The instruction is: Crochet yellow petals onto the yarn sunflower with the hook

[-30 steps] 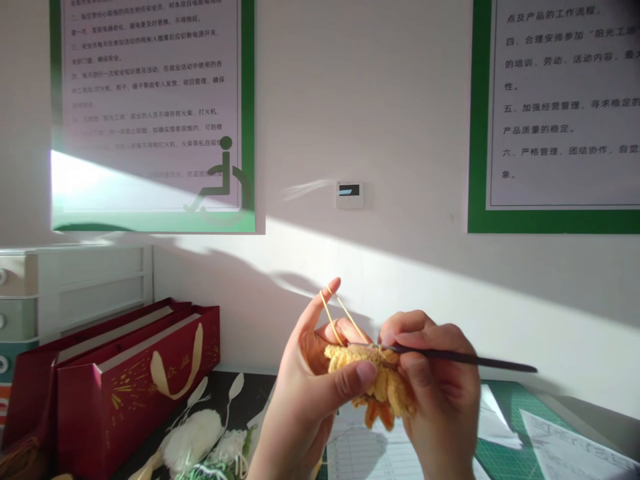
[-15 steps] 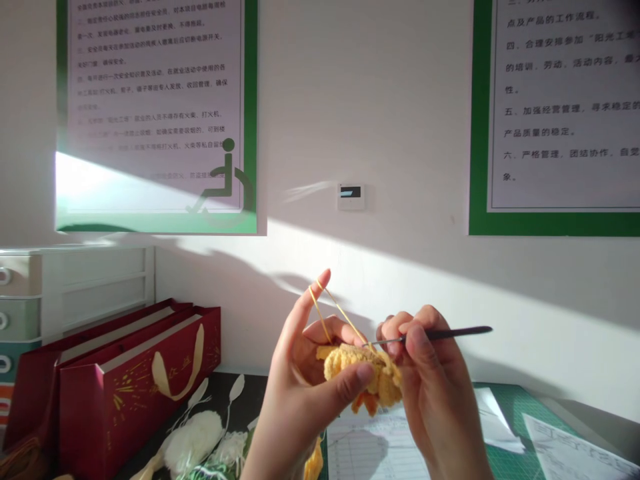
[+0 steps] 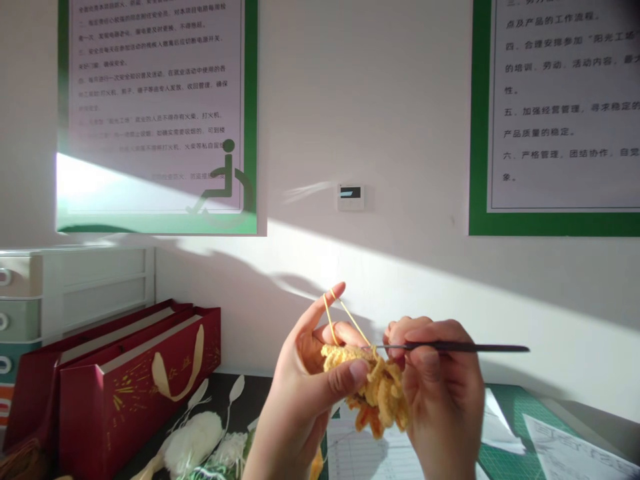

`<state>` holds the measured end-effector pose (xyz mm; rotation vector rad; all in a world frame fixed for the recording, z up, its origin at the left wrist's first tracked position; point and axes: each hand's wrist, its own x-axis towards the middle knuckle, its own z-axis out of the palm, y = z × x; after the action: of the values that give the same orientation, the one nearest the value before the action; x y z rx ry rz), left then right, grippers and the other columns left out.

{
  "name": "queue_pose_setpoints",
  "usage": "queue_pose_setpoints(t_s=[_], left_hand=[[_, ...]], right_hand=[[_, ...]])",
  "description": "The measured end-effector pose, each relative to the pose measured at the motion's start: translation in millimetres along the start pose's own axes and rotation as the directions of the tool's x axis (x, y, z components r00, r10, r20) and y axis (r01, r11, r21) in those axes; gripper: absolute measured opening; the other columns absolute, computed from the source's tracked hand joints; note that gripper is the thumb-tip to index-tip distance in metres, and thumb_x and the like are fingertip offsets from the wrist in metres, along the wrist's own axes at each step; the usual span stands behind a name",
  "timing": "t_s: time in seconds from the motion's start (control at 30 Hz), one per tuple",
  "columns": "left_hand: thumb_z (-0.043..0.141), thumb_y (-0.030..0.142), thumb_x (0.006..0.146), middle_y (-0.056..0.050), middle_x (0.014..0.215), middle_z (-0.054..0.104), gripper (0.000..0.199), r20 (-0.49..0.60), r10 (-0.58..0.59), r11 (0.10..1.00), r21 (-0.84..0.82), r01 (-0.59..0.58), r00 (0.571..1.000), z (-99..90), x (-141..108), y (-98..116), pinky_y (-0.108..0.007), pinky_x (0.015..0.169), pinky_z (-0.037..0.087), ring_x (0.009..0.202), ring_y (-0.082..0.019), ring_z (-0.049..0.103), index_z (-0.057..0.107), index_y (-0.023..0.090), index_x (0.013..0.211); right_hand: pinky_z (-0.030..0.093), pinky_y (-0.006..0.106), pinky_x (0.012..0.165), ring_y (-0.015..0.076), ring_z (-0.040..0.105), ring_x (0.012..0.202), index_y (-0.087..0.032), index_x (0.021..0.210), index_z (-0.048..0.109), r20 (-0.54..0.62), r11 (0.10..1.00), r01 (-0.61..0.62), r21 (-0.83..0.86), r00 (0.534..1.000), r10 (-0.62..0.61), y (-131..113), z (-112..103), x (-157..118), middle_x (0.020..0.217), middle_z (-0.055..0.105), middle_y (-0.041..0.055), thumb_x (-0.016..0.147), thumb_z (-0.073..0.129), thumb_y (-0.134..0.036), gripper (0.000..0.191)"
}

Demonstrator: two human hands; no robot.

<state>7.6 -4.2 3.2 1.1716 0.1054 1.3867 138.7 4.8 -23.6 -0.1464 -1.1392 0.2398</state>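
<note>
My left hand (image 3: 315, 373) pinches a yellow crocheted piece (image 3: 385, 393) with curled petal-like loops and some orange at its lower edge. Yellow yarn (image 3: 350, 314) runs over the raised index finger of that hand and down to the top of the piece. In my right hand (image 3: 440, 373) is a crochet hook (image 3: 480, 347) with a dark handle, held nearly level. Its thin metal shaft points left and meets the yarn at the upper edge of the crochet. The hook's very tip is hard to make out.
Dark red gift bags (image 3: 140, 387) stand at the left beside a drawer unit (image 3: 20, 307). White and green yarn pieces (image 3: 195, 443) lie in front of them. Printed papers (image 3: 370, 450) rest on a green cutting mat (image 3: 510, 407). Behind is a wall with a small thermostat (image 3: 351, 197).
The crochet hook has turned from tilting up to nearly level, and its handle reaches further right. My left index finger has dropped slightly to the right, and more petals show.
</note>
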Motion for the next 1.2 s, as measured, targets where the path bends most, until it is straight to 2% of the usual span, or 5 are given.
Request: queue_pose_setpoints(t_s=[0.33,0.6,0.77,1.03,1.2], left_hand=[[0.092,0.011,0.072,-0.001,0.079,0.072,0.093,-0.004,0.054,0.993,0.109,-0.054,0.999,2.3,-4,5,-0.024,0.064,0.054,0.069,-0.015,0.065,0.053,0.026,0.155],[0.093,0.019,0.074,-0.003,0.083,0.073,0.089,-0.116,0.051,0.986,0.165,-0.032,0.992,13.3,-9,-3,-0.029,0.062,0.058,0.067,-0.017,0.068,0.053,0.020,0.154],[0.093,0.016,0.071,-0.003,0.080,0.072,0.081,-0.026,-0.017,0.999,0.046,0.018,1.000,3.6,-2,0,-0.027,0.069,0.055,0.071,-0.016,0.068,0.061,0.015,0.146],[0.092,0.015,0.072,-0.002,0.073,0.070,0.080,0.013,0.016,0.999,0.050,-0.016,1.000,-1.6,0,3,-0.022,0.060,0.047,0.064,-0.013,0.060,0.063,0.016,0.146],[0.092,0.012,0.074,-0.002,0.083,0.073,0.081,-0.060,0.102,0.980,0.178,-0.090,0.993,6.1,-5,-2,-0.025,0.065,0.055,0.071,-0.016,0.067,0.063,0.028,0.148]], right_hand=[[0.050,0.025,0.055,0.0137,0.056,0.063,-0.024,0.081,0.054,0.149,0.946,-0.292,0.138,0.951,0.272,-3,-4,10,0.069,0.055,-0.0028,0.101,0.061,-0.037,0.025],[0.058,0.038,0.066,0.0190,0.067,0.077,-0.028,0.109,0.074,0.277,0.655,0.595,-0.466,0.801,-0.531,4,-16,0,0.092,0.073,0.0021,0.084,0.074,-0.001,0.036],[0.054,0.033,0.060,0.0173,0.065,0.070,-0.025,0.101,0.068,0.015,0.987,0.137,-0.087,0.991,-0.136,1,-7,0,0.081,0.068,0.0013,0.100,0.063,-0.020,0.008],[0.042,0.024,0.049,0.0123,0.047,0.055,-0.023,0.076,0.053,0.022,0.934,-0.262,0.242,0.964,0.264,-5,3,8,0.061,0.048,-0.0048,0.103,0.058,-0.034,0.029],[0.053,0.028,0.061,0.0149,0.062,0.070,-0.025,0.086,0.058,0.111,0.992,-0.028,-0.123,0.993,0.041,-1,-6,6,0.078,0.062,-0.0010,0.098,0.066,-0.023,0.014]])
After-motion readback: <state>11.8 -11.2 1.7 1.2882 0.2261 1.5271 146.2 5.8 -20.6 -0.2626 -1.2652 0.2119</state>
